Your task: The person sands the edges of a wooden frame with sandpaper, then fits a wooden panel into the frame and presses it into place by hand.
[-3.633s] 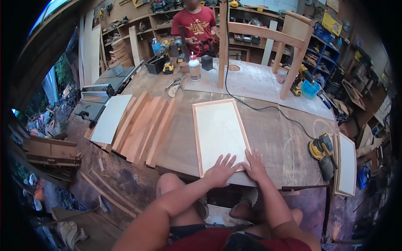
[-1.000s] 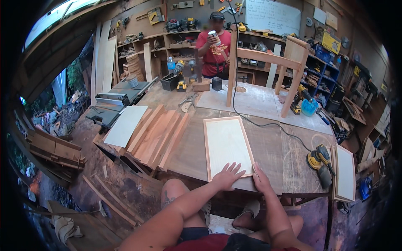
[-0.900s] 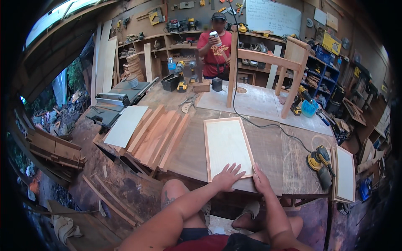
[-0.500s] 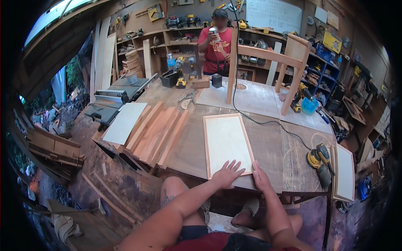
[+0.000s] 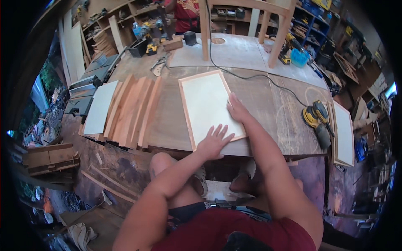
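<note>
A shallow wood-framed panel with a pale flat face lies on the workbench in front of me, slightly turned. My left hand is open on its near edge, fingers spread over the pale face and the wooden rim. At the panel's right side, my right hand is closed over the rim, with its fingertips on the inner side. Part of the near rim is hidden under my left hand.
Reddish wood strips and a white board lie to the left. A yellow sander sits at right beside more framed panels. A cable crosses behind the panel. A wooden chair-like frame and another person are beyond.
My right hand has slid from the near right corner up along the panel's right rim. The panel has turned slightly counterclockwise. My left hand stays at the near edge. The view has tilted down.
</note>
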`<action>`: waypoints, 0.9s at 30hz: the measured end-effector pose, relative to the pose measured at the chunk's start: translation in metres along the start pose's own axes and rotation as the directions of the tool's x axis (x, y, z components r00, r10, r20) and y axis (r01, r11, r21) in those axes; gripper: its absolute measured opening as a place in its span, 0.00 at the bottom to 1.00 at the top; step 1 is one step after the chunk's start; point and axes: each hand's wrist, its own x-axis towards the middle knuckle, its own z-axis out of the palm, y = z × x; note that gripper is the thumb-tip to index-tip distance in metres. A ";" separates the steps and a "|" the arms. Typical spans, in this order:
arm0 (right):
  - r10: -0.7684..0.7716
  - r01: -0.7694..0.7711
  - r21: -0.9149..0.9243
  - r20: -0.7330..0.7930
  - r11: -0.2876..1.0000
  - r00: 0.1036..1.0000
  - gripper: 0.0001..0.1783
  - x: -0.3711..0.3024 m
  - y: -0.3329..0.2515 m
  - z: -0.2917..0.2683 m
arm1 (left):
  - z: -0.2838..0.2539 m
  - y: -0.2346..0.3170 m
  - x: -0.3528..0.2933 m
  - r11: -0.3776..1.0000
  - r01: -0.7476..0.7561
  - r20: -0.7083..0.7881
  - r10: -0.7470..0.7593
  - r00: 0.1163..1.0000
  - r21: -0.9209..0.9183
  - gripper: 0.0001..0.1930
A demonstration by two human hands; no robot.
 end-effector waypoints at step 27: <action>0.118 -0.113 -0.069 0.065 0.991 0.991 0.52 0.170 -0.015 -0.004 | -0.009 -0.005 0.010 0.999 0.004 0.103 0.001 0.995 -0.041 0.54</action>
